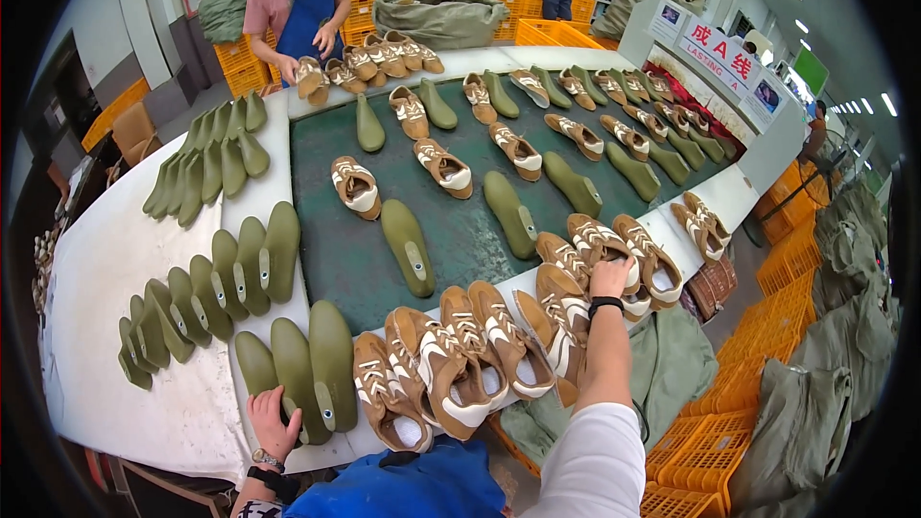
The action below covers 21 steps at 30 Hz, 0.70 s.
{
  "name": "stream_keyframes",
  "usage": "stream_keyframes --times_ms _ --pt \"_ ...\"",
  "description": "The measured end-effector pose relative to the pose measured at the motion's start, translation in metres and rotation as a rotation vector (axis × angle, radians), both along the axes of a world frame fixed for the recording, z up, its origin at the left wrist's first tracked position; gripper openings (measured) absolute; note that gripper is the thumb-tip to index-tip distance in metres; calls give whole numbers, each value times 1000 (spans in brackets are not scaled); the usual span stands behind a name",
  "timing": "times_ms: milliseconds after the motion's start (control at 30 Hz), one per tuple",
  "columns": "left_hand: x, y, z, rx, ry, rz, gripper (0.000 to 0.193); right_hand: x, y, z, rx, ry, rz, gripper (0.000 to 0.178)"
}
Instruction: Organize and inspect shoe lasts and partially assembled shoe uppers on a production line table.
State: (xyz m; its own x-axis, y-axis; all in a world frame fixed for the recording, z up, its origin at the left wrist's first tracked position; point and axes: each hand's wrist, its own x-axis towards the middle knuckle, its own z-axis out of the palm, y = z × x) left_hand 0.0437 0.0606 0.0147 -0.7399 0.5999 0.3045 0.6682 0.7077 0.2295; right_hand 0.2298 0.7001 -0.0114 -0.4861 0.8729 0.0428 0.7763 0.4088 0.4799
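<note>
My left hand (pixel 275 425) lies at the near ends of three olive-green shoe lasts (pixel 293 364), at the table's front left. Its fingers are apart, touching the leftmost lasts. My right hand (pixel 611 278) reaches to the front right and is closed on the heel opening of a brown and white sneaker (pixel 597 238); part of its grip is hidden. Other sneakers (pixel 655 264) stand close around it. Between my hands, more brown sneakers (pixel 451 364) are lined up along the near edge, some leaning on each other.
A dark green conveyor belt (pixel 384 249) carries sneakers and lasts in rows. More lasts (pixel 211 278) stand on the white tabletop (pixel 96 269) at left. Across the belt, a person in a blue apron (pixel 312 19) handles sneakers. Orange crates (pixel 715 432) and grey-green sacks (pixel 796 432) fill the right side.
</note>
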Motion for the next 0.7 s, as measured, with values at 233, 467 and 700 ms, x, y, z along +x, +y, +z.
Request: stream_keyframes --times_ms 233,467,700 --pt "-2 1 0 26 9 -9 50 28 23 97 396 434 161 10" --pt "-4 -1 -4 38 27 -44 50 69 -38 214 -91 539 128 32" --pt "-4 -3 -7 67 27 -35 51 85 -122 103 -687 204 -51 57"
